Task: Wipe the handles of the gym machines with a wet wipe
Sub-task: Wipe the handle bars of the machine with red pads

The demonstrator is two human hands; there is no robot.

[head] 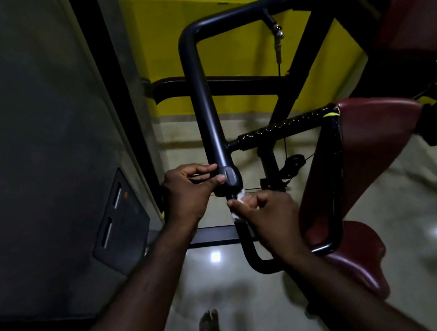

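A thick black machine arm [203,98] runs down the middle of the view and ends in a rounded cap [230,176]. My left hand [187,191] holds that capped end, thumb and fingers curled on it. Just below, a thinner black handle bar [244,242] curves down and to the right. My right hand [267,214] grips a white wet wipe [239,197] wrapped round the top of this bar; most of the wipe is hidden under my fingers. A second, ribbed black grip [284,127] sticks out to the right of the arm.
Dark red pads [377,123] and a red seat [360,252] stand at the right. A grey wall panel [32,160] with slots fills the left. Yellow wall behind, glossy tiled floor [411,224] below, my foot [209,323] near the bottom edge. A cable with a clip [277,37] hangs above.
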